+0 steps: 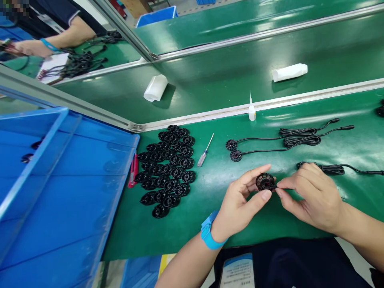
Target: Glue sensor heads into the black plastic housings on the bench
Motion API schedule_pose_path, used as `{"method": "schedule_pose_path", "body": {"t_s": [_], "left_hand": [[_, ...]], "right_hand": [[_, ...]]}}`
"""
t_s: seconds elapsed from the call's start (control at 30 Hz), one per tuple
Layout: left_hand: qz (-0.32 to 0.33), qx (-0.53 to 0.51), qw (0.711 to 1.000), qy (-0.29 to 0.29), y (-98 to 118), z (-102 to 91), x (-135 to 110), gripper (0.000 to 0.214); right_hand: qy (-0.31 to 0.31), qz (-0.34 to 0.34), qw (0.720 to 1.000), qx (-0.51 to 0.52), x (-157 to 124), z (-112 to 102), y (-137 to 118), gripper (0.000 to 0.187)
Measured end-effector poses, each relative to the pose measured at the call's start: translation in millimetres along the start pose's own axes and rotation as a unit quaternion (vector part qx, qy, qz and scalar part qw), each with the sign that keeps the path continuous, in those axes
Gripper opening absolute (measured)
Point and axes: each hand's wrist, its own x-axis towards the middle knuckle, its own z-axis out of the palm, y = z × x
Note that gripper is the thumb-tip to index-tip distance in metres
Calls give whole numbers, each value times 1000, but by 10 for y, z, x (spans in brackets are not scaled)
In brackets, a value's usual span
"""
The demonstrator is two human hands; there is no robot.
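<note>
Bench (267, 222) between edge (142, 255) and black disc (265, 181)

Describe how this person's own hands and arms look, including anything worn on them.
The left hand and right hand are gloveless, with no rings visible. A bright blue wristband circles the left wrist; the right wrist is bare. No sleeves cover the visible forearms.

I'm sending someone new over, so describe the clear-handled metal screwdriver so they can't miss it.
From the large blue plastic bin on the left, move right across the glossy green tabletop, past the cluster of round black plastic parts. Just beyond lies the screwdriver with a clear handle and slim silvery shaft. Unlike those dark, round neighbours, it's pale, straight and alone.
</note>
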Motion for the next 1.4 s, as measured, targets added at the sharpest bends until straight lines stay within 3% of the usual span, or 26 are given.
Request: {"method": "schedule_pose_path", "body": {"t_s": [0.5, 0.93, 1.4], "left_hand": [[10, -40, 999, 14, -15, 14, 29, 51], [15, 20, 999, 27, -7, 30, -14, 51], [16, 37, 997, 73, -37, 27, -8, 54]], "right_hand": [[-49, 65, 988, 128, 65, -78, 3, 4], [-17, 92, 990, 103, 78, -36, -15, 3], [-51, 102, 984, 135, 86, -25, -15, 10]]}}
